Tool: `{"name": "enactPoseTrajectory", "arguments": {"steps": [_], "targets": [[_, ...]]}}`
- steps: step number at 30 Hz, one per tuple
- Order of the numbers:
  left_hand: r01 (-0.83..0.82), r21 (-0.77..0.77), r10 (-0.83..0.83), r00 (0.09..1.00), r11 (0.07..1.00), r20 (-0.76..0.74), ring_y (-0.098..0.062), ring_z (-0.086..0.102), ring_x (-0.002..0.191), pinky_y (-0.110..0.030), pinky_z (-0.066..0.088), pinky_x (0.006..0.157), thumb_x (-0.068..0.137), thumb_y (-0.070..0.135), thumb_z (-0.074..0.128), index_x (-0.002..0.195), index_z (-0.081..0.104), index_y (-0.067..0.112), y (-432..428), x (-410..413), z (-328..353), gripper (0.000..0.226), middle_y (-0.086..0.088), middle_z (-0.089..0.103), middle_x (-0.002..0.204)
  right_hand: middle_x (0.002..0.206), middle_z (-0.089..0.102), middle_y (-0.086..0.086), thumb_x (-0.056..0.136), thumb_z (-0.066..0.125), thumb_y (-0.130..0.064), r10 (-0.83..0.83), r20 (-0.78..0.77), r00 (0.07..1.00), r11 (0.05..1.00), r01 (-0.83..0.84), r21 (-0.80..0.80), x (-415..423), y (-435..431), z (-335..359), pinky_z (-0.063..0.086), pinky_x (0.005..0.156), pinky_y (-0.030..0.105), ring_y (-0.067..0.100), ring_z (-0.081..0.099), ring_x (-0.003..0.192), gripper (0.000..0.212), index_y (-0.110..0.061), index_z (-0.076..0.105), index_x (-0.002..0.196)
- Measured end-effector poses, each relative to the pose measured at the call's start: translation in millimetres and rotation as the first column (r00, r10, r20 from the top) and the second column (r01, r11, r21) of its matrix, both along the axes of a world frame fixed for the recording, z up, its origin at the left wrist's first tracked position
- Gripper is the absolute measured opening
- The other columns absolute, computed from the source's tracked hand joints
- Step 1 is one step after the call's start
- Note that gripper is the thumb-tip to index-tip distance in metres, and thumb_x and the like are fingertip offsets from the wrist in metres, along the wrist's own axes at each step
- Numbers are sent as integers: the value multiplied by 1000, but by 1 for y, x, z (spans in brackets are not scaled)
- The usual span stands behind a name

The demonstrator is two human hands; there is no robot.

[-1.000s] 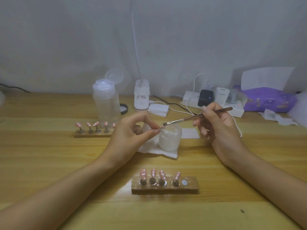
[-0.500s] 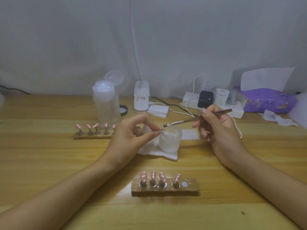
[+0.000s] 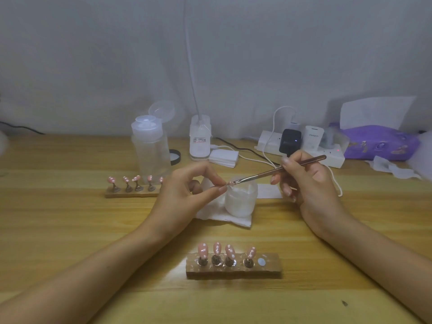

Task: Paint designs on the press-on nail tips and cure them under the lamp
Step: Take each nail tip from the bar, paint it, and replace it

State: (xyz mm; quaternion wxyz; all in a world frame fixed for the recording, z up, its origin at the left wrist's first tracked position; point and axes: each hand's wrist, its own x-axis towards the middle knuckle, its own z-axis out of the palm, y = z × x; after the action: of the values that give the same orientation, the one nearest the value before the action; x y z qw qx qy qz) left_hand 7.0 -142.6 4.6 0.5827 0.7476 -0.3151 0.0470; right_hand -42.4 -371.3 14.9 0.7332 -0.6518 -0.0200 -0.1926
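Two hands hung over the white jar [image 3: 240, 202] on my feed: left hand [image 3: 184, 195] pinched a pink nail tip [image 3: 230, 183], right hand [image 3: 304, 183] held the brush [image 3: 278, 169] to it; the holder [image 3: 233, 271] stood nearer.

L hand [image 3: 184, 197] pinches a pink nail tip [image 3: 230, 183] over white jar [image 3: 242, 202]; R hand [image 3: 311, 183] holds brush [image 3: 268, 172], bristles at the tip. Near holder [image 3: 233, 271] w/ four dotted tips [image 3: 217, 248]; 2nd holder [image 3: 131, 194] far left on tabletop [image 3: 70, 230].
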Motion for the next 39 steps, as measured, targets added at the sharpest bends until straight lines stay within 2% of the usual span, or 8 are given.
{"name": "enactPoseTrajectory", "arguments": {"steps": [7, 10, 13, 18, 23, 27, 32, 39], "targets": [[4, 21, -4, 1000, 1000, 12, -2, 34, 44, -9, 29, 46, 86, 11, 75, 81, 67, 11, -1, -2, 0, 9, 25, 56, 53, 67, 68, 8, 91, 59, -30, 4, 4, 1000, 1000, -4, -19, -2, 1, 2, 37, 42, 18, 11, 47, 44, 22, -17, 48, 77], [9, 20, -9, 1000, 1000, -3, -2, 38, 47, -12, 32, 48, 85, 14, 76, 80, 69, 15, -1, -3, 2, 9, 21, 62, 62, 65, 68, 6, 96, 56, -23, -29, 5, 1000, 1000, 29, 9, 0, -1, 1, 37, 42, 18, 10, 46, 44, 22, -16, 48, 77], [2, 18, -1, 1000, 1000, -19, -6, 45, 53, -18, 39, 51, 84, 16, 77, 78, 70, 18, -1, -2, 3, 10, 9, 68, 76, 68, 69, 7, 87, 61, -36, 14, 24, 1000, 1000, -14, -9, -1, 1, 3, 37, 42, 18, 11, 47, 45, 24, -18, 49, 77], [-5, 10, 6, 999, 1000, -44, -6, 47, 52, -17, 39, 51, 83, 15, 78, 76, 70, 18, 0, -2, 1, 11, 7, 69, 76, 64, 68, 7, 96, 57, -22, -35, -7, 999, 999, 36, 5, 0, 0, 1, 35, 40, 17, 10, 45, 43, 22, -17, 48, 76], [-10, 21, 10, 999, 1000, -41, -7, 50, 55, -20, 43, 52, 84, 16, 78, 76, 70, 21, -1, -2, 2, 12, 7, 69, 78, 69, 69, 9, 86, 62, -36, 40, 38, 998, 999, -40, -8, -3, 3, 3, 38, 42, 17, 11, 49, 46, 21, -23, 53, 73], [-5, 13, 5, 999, 1000, -53, -8, 48, 54, -19, 41, 52, 84, 15, 78, 76, 70, 20, -1, -3, 3, 12, 8, 69, 76, 67, 68, 9, 92, 60, -28, -10, 4, 1000, 1000, 10, -3, -1, 1, 1, 36, 40, 17, 11, 47, 44, 24, -27, 55, 69], [-11, 22, 12, 999, 1000, -50, -6, 48, 54, -19, 41, 52, 84, 17, 78, 77, 70, 20, -1, -3, 3, 11, 7, 69, 77, 70, 70, 9, 83, 63, -39, 44, 44, 998, 999, -44, -9, -2, 2, 3, 38, 42, 17, 11, 49, 46, 19, -28, 56, 70], [-10, 24, 11, 999, 1000, -50, -5, 48, 54, -19, 41, 52, 84, 16, 78, 77, 70, 19, -1, -3, 3, 11, 7, 69, 77, 67, 69, 7, 89, 60, -33, -5, 30, 1000, 1000, 5, 2, -3, 1, 3, 36, 41, 17, 10, 47, 45, 20, -25, 54, 72]]}}
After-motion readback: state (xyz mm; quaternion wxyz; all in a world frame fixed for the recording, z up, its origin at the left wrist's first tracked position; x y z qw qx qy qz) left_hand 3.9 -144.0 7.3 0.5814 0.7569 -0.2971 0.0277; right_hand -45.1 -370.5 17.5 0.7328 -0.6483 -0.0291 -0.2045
